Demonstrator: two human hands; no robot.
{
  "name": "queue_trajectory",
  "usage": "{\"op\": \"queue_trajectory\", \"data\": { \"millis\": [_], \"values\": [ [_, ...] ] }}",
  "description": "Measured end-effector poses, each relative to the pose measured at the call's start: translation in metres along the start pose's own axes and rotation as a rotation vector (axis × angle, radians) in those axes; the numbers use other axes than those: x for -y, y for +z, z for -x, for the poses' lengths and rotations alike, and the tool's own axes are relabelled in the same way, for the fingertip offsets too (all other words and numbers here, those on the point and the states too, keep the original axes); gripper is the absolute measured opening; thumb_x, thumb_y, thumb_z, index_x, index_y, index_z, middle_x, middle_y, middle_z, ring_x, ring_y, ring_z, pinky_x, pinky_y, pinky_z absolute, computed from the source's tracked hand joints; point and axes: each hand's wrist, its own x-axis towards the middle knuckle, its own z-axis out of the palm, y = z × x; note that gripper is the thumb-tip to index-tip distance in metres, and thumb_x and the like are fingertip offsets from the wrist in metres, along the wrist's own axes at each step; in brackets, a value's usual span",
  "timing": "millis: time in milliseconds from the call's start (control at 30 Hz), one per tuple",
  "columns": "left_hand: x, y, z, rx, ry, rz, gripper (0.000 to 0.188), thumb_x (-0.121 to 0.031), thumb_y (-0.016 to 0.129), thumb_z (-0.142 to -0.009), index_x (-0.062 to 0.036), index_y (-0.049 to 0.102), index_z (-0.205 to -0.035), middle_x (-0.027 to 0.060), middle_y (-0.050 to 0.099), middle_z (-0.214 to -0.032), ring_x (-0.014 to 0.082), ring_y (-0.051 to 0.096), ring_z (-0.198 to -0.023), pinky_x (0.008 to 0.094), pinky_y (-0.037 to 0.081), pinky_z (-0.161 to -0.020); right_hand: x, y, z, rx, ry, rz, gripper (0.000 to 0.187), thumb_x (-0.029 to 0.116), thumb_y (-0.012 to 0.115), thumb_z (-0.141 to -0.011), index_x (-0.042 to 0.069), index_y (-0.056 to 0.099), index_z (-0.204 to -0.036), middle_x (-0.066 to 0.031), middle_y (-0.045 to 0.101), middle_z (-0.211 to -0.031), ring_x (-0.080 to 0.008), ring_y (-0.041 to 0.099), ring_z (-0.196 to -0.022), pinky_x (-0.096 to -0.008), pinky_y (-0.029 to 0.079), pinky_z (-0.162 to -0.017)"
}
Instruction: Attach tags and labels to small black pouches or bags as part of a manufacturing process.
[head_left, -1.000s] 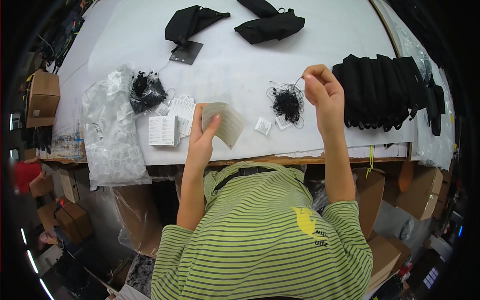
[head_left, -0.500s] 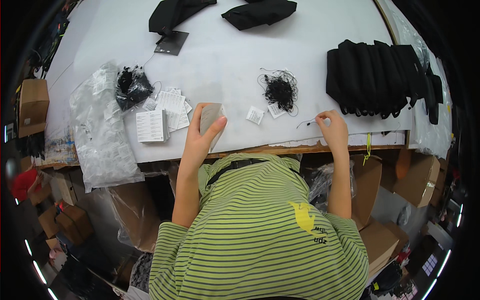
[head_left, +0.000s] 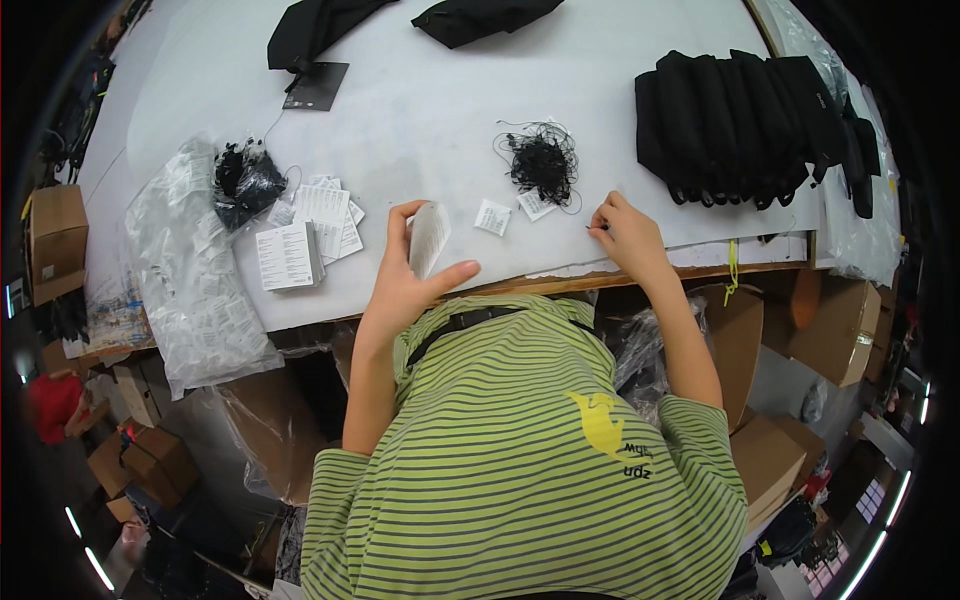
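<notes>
A white counter (head_left: 420,120) carried a row of black bags (head_left: 735,130) toward its right. Near its front edge were the left hand (head_left: 400,287) and right hand (head_left: 630,237), well apart, with a tangle of black cords (head_left: 543,165) lying beyond and between them. A stack of white cards (head_left: 285,258) sat left of the left hand, whose grip held a printed card (head_left: 430,240) upright, thumb spread away. The right grip pinched a small dark bit (head_left: 588,228).
</notes>
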Motion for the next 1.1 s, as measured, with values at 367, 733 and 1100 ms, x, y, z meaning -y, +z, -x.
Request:
{"op": "queue_trajectory", "data": {
  "millis": [367,733,1100],
  "values": [
    [-0.002,0.026,0.003,-0.102,0.335,-0.119,0.019,-0.003,0.068,-0.078,-0.002,0.064,-0.097,0.0077,0.057,-0.092,0.0181,0.056,-0.083,0.0268,0.044,-0.075,0.131,-0.034,0.007,-0.214,0.005,-0.919,0.006,0.003,0.068,-0.08,0.002,0.063,-0.084,0.0087,0.034,-0.055,-0.0009,0.026,-0.051,-0.0204,0.018,-0.047],
    [-0.015,0.029,0.006,-0.142,0.557,-0.354,0.023,0.003,0.068,-0.076,-0.0048,0.069,-0.098,0.0069,0.06,-0.082,0.017,0.058,-0.071,0.0272,0.046,-0.062,0.146,-0.03,0.001,-0.363,-0.079,-0.659,0.009,0.009,0.07,-0.077,0.004,0.063,-0.079,0.0006,0.035,-0.05,-0.0092,0.03,-0.044,-0.0261,0.025,-0.043],
    [-0.011,0.027,0.006,-0.124,0.453,-0.298,0.025,0.003,0.067,-0.077,-0.004,0.068,-0.101,0.0073,0.06,-0.08,0.0175,0.058,-0.07,0.0276,0.047,-0.062,0.148,-0.024,-0.005,-0.408,-0.119,-0.532,0.01,0.01,0.07,-0.078,0.005,0.062,-0.077,-0.0011,0.037,-0.05,-0.0121,0.035,-0.042,-0.0277,0.028,-0.042]
  ]
}}
